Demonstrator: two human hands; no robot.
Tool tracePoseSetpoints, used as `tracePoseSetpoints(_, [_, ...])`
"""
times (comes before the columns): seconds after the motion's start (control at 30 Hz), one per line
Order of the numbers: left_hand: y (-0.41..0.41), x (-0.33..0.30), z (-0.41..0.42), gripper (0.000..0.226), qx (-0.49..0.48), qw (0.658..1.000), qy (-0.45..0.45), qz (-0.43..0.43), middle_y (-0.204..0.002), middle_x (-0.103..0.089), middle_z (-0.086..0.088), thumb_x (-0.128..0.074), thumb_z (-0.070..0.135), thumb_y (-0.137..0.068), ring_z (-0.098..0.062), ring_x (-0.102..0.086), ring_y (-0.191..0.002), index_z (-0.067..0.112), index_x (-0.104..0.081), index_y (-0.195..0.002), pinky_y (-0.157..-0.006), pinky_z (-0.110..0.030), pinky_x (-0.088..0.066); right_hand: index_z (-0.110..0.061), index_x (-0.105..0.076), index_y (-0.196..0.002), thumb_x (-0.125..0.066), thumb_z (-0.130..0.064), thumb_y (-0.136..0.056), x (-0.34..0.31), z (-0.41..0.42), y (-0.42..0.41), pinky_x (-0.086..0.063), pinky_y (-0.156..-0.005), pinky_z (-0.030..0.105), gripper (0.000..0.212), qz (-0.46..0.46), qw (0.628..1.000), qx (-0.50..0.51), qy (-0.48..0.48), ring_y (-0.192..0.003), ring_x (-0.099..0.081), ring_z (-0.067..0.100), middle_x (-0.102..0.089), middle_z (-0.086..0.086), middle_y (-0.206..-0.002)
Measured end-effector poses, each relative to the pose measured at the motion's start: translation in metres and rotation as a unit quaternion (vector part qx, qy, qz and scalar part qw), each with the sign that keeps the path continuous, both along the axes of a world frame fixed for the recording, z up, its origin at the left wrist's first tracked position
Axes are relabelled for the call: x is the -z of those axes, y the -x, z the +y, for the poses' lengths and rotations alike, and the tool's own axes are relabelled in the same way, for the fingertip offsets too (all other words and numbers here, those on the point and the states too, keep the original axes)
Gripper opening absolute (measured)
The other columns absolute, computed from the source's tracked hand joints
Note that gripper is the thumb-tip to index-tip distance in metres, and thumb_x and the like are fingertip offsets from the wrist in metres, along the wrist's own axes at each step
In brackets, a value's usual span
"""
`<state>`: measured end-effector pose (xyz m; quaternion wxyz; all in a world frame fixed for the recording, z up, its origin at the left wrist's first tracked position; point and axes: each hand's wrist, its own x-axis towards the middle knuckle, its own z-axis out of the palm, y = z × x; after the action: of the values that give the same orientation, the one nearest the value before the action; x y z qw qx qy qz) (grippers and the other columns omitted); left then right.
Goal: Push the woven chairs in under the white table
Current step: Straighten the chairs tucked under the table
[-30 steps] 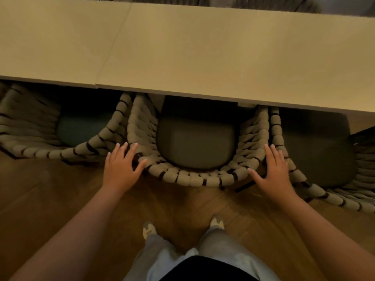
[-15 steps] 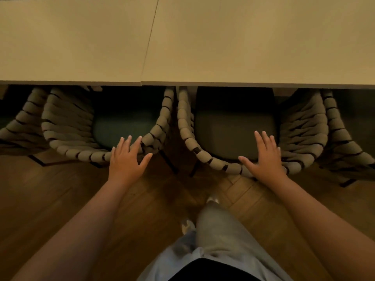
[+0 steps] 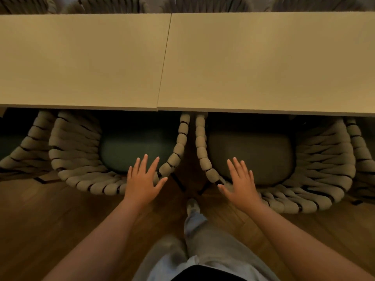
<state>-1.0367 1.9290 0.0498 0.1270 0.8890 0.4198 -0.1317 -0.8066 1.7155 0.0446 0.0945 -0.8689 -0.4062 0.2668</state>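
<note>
**A:** How far along is this? Both hands look flat. The left hand [image 3: 142, 182] has its fingers [image 3: 144, 164] spread and straight over the back rim of the grey rope-woven chair with the dark green seat cushion [image 3: 85, 159], and the right hand [image 3: 241, 184] is splayed the same way on the matching woven chair with the grey cushion [image 3: 324, 169]. Nothing curled or pinching.

**B:** Yeah, open palms, pushing pose. Can't tell how hard they're actually pressing though. Both chairs sit at the near edge of the long pale white counter [image 3: 263, 63], side by side, arms nearly touching just right of the seam. The fronts of the seats are already under the edge, but the curved backs and most of the cushions stick out over the wooden floor [image 3: 50, 230].

**A:** So roughly half in?

**B:** My guess, yes. More woven chairs show at the far left and right edges, partly tucked too.
</note>
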Motion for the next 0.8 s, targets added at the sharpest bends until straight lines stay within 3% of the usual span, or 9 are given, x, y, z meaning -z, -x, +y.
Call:
tracePoseSetpoints(0.17, [0.002,0.011,0.025,0.079,0.01,0.999,0.03,0.032,-0.162,0.004,-0.005,-0.035,0.072,-0.087,-0.032,0.001,-0.148,0.048,0.007,-0.149,-0.118,-0.052,-0.009,-0.027,0.015,-0.151,-0.047,-0.054,-0.093,0.02,0.019,0.013,0.004,-0.119,0.045,0.089,0.028,0.998,0.008,0.05,-0.145,0.021,0.019,0.02,-0.004,-0.159])
tracePoseSetpoints(0.33, [0.018,0.037,0.045,0.079,0.013,0.986,0.1,0.131,-0.162,0.004,-0.004,-0.032,0.075,-0.086,-0.038,0.002,-0.147,0.047,0.008,-0.149,-0.116,-0.059,-0.008,-0.03,0.015,-0.151,-0.048,-0.05,-0.094,0.039,0.028,0.023,-0.005,-0.118,0.051,0.087,0.066,0.989,0.059,0.119,-0.148,0.012,0.026,0.016,0.001,-0.161])
tracePoseSetpoints(0.5, [0.044,0.056,0.059,0.08,0.039,0.961,0.195,0.19,-0.158,-0.022,-0.008,-0.033,0.074,-0.086,-0.033,-0.024,-0.143,0.045,0.006,-0.149,-0.112,-0.053,-0.027,-0.03,0.015,-0.151,-0.049,-0.058,-0.09,0.048,0.033,0.037,-0.013,-0.116,0.051,0.093,0.059,0.979,0.096,0.167,-0.147,-0.01,0.028,-0.008,0.003,-0.161])
tracePoseSetpoints(0.67, [0.041,0.051,0.067,0.081,0.079,0.957,0.218,0.176,-0.156,-0.026,-0.011,-0.034,0.071,-0.088,-0.031,-0.027,-0.142,0.041,0.006,-0.151,-0.111,-0.045,-0.03,-0.028,0.013,-0.152,-0.052,-0.06,-0.088,0.046,0.043,0.038,-0.016,-0.116,0.053,0.096,0.065,0.971,0.122,0.195,-0.145,-0.017,0.03,-0.02,0.004,-0.158])
tracePoseSetpoints(0.8, [0.041,0.052,0.084,0.08,0.115,0.96,0.202,0.156,-0.158,-0.023,-0.007,-0.029,0.075,-0.086,-0.031,-0.026,-0.142,0.04,0.002,-0.151,-0.112,-0.047,-0.03,-0.03,0.007,-0.153,-0.053,-0.055,-0.09,0.039,0.053,0.043,-0.009,-0.118,0.054,0.09,0.069,0.968,0.158,0.181,-0.148,-0.005,0.027,-0.009,0.002,-0.161])
